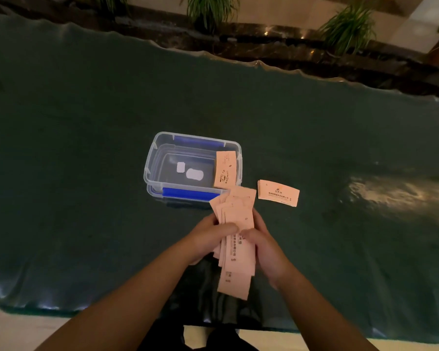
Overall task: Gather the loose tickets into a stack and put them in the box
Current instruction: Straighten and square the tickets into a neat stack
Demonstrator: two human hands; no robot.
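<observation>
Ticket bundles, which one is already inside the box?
The bundle leaning against the box's right wall; another lies on the table, the third is in both hands.

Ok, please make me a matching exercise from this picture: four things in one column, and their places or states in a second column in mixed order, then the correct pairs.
Things:
1. fanned tickets
2. neat ticket stack
3. single ticket
4. white labels

Places or states:
A. leaning against the inside right wall of the clear box
B. lying on the green table cover, right of the box
C. on the bottom of the box
D. held between the left hand and right hand

Pairs: 1-D, 2-B, 3-A, 4-C
</observation>
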